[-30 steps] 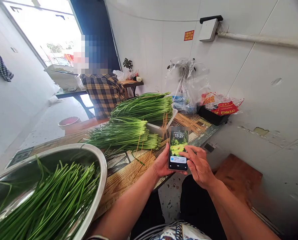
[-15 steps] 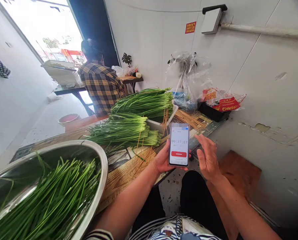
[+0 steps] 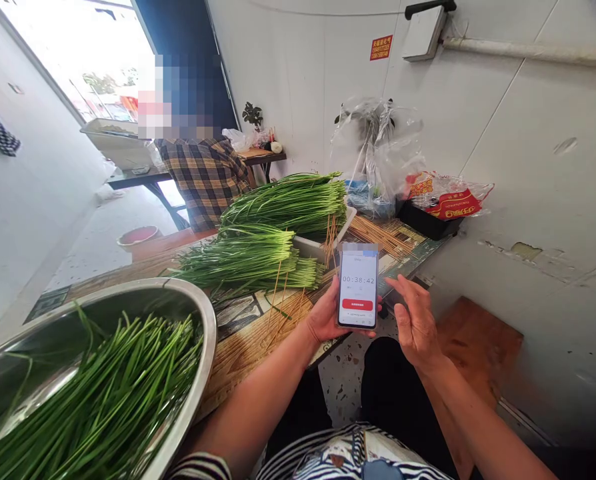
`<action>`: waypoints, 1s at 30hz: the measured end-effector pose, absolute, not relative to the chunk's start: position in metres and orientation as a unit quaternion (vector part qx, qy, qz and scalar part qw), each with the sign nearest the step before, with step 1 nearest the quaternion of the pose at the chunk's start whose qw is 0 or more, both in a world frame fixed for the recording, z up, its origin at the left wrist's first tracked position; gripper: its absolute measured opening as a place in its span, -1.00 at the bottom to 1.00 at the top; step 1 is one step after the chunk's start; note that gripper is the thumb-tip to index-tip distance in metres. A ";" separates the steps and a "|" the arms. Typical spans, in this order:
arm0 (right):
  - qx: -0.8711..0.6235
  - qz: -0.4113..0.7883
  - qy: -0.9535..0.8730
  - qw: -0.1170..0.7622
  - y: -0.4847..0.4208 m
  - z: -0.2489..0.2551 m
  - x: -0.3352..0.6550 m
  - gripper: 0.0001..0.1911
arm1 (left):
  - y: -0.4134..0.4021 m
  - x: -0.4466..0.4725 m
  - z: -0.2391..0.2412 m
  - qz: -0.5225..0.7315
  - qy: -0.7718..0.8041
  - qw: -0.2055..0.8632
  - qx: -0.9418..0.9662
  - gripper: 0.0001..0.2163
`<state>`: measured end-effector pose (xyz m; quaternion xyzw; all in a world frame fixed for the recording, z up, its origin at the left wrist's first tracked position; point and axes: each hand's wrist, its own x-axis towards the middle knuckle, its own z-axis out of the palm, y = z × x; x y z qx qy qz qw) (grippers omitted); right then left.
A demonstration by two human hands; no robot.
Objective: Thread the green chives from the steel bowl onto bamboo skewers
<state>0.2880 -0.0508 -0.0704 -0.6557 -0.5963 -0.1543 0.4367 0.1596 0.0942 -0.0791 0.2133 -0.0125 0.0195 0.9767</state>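
Wrapped around a smartphone [image 3: 357,290] is my left hand [image 3: 325,313], holding it upright over the table's front edge. The screen shows a running timer at 00:38:42 with a red button under it. Just right of the phone, my right hand [image 3: 416,323] is raised with its fingers apart, touching nothing. Beyond the phone, trimmed bunches of garlic chives [image 3: 248,257] lie on the table, with a few thin wooden skewers [image 3: 277,293] leaning at their cut ends. More chives [image 3: 288,203] are heaped in a white tray [image 3: 313,248] behind.
At left stands a large metal basin [image 3: 209,333] with loose chives [image 3: 128,373]. Many skewers [image 3: 385,237] lie near a black tray [image 3: 428,223] holding red packaging [image 3: 455,203]. Plastic bags [image 3: 378,153] are by the wall. A person in a plaid shirt [image 3: 203,177] sits ahead.
The timer has gone from 00:37:07 to 00:38:42. My right hand has shifted very slightly; the left still holds the phone. The view has tilted a little.
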 end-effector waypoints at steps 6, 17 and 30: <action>-0.658 -0.150 -0.589 0.445 -0.052 -0.075 0.289 -0.46 | 0.095 0.160 -0.079 0.020 -0.010 0.976 0.217 -0.31; -0.660 -0.129 -0.580 0.459 -0.055 -0.078 0.287 -0.48 | 0.094 0.159 -0.079 0.023 -0.002 0.975 0.220 -0.29; -0.655 -0.107 -0.578 0.474 -0.056 -0.086 0.290 -0.49 | 0.095 0.159 -0.078 0.023 -0.009 0.974 0.226 -0.30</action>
